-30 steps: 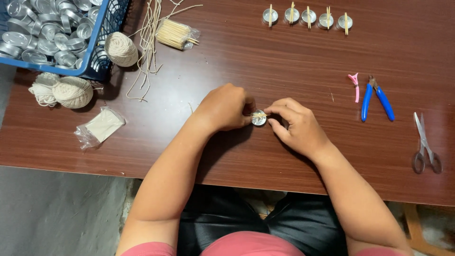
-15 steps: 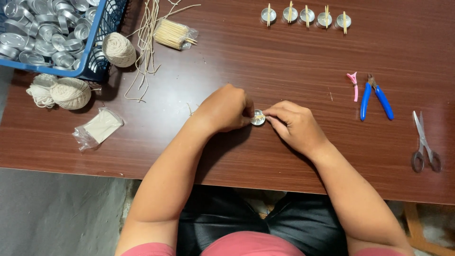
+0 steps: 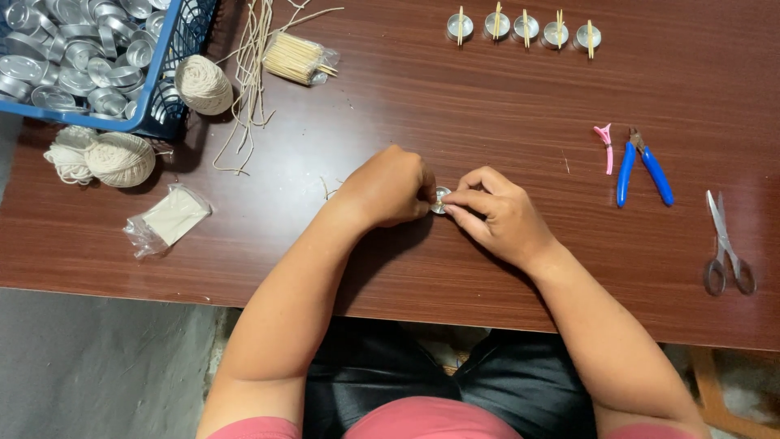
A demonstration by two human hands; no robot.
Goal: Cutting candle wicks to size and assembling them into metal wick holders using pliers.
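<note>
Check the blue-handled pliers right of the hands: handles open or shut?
Open. The blue-handled pliers lie flat on the table, their two handles spread apart in a V.

Brown wooden table [image 3: 487, 106], grey floor [image 3: 97, 366]

Dark wooden table [image 3: 455, 106] carries yarn balls [image 3: 120, 158], pliers [image 3: 642, 167], scissors [image 3: 727, 244].

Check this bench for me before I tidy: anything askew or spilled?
Only the loose cut strings look untidy, strewn unevenly beside the blue basket. The five small metal cups with sticks sit in a neat row.
</note>
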